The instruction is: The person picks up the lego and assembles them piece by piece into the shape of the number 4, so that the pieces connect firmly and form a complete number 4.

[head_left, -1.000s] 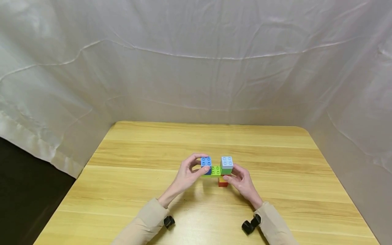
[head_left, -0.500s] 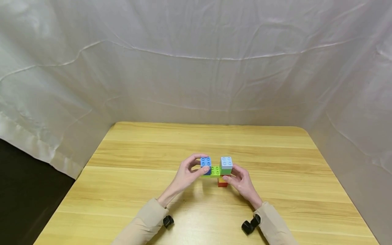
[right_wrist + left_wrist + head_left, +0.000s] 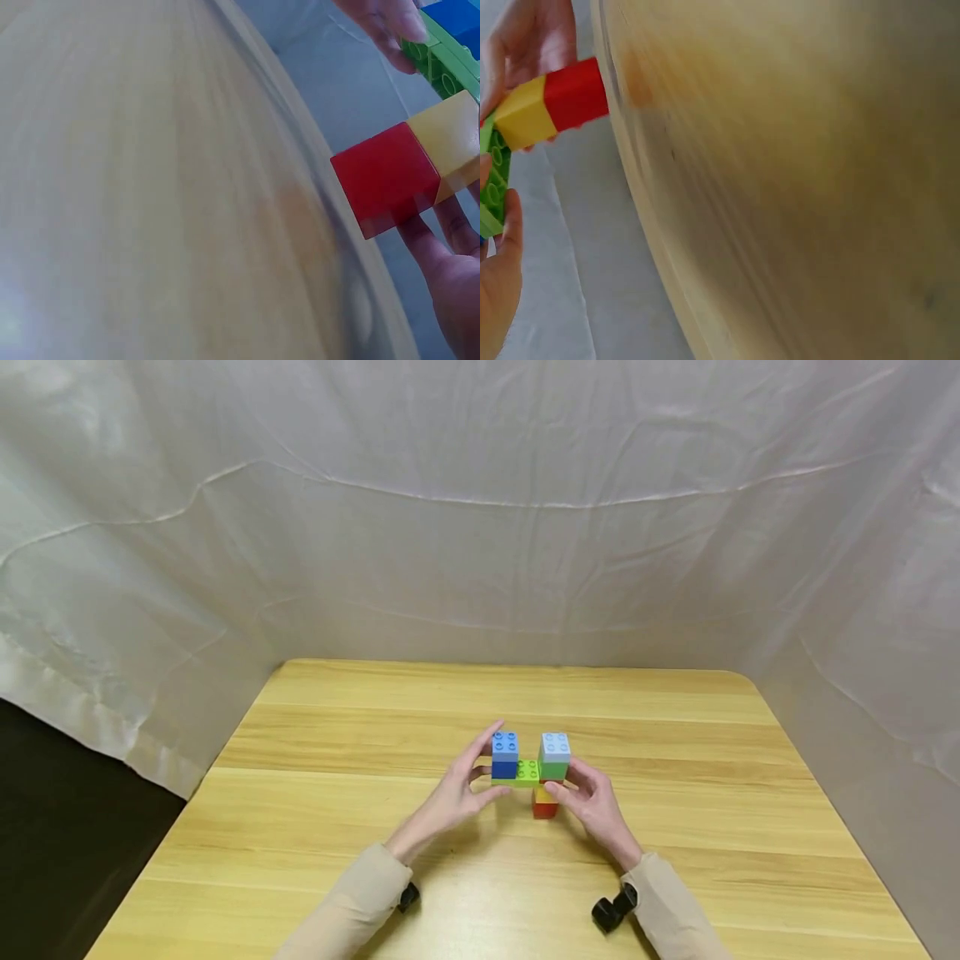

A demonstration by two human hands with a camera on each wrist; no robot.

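A structure of toy building bricks is held between both hands. Lowest is a red brick (image 3: 386,176), with a yellow brick (image 3: 525,112) above it. A long lime-green brick (image 3: 528,770) juts left from the column, carrying a dark blue brick (image 3: 504,770) and a lighter blue one. On the right end rise red, green (image 3: 553,772) and pale blue bricks (image 3: 555,757). The left hand (image 3: 453,792) pinches the lime brick's left end, thumb in front. With thumb and fingers, the right hand (image 3: 596,806) grips the column. Whether its base touches the table cannot be told.
The wooden table (image 3: 337,760) spreads around the hands. Pale hanging sheets (image 3: 480,568) stand behind it and at both sides. Black wrist-camera parts (image 3: 611,910) stick out by the sleeves.
The left thumb has slid down from the blue bricks toward the lime brick, and the left forefinger has straightened upward. The structure's top has shifted slightly up in the view. The right hand barely moved.
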